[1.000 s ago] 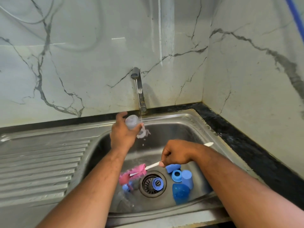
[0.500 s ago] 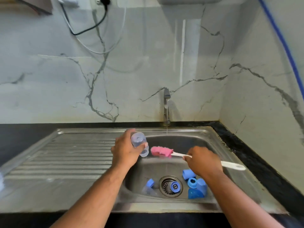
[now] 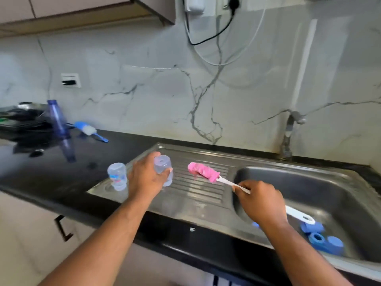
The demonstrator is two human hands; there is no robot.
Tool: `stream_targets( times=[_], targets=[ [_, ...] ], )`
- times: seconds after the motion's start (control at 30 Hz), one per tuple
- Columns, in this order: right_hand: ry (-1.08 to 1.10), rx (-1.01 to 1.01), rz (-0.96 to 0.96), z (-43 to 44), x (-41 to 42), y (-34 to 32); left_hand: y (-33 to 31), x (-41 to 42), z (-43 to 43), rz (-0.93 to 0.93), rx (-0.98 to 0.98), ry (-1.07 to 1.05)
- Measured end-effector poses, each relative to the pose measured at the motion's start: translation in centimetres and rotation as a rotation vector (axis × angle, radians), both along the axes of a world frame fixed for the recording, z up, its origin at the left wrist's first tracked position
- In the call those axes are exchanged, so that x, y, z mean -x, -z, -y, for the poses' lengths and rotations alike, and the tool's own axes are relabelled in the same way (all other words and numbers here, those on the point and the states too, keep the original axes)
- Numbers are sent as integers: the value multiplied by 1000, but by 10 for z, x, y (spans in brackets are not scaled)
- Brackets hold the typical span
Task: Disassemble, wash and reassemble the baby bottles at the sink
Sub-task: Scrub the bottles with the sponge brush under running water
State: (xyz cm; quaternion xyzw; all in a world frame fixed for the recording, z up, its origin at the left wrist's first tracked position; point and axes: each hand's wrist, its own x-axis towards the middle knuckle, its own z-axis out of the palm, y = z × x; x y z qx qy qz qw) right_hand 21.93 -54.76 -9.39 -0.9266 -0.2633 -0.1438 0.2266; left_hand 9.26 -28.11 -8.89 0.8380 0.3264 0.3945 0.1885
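My left hand grips a clear baby bottle body, upside down, over the steel draining board. A second clear bottle body stands inverted at the board's left end, just left of that hand. My right hand holds the white handle of a bottle brush; its pink sponge head points left above the board. Several blue bottle rings and caps lie in the sink basin, partly hidden by my right forearm.
The tap stands behind the basin against the marble wall. On the black counter at left are a blue bottle, a blue and white brush and a dark stove. Cables hang from a socket above.
The view has swung left. My left hand carried the bottle body from the tap's water over to the draining board; my right hand lifted the brush out of the basin and followed leftward.
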Motion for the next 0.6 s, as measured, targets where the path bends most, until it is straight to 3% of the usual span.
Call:
stream_targets(
  times=[0.23,0.6],
  targets=[
    [-59,-9,-31,-21,13,-2,9,33,-36,-131,97,-178],
    [-59,-22,-104,-4,2,0,20,27,-40,-169,56,-217]
  ],
)
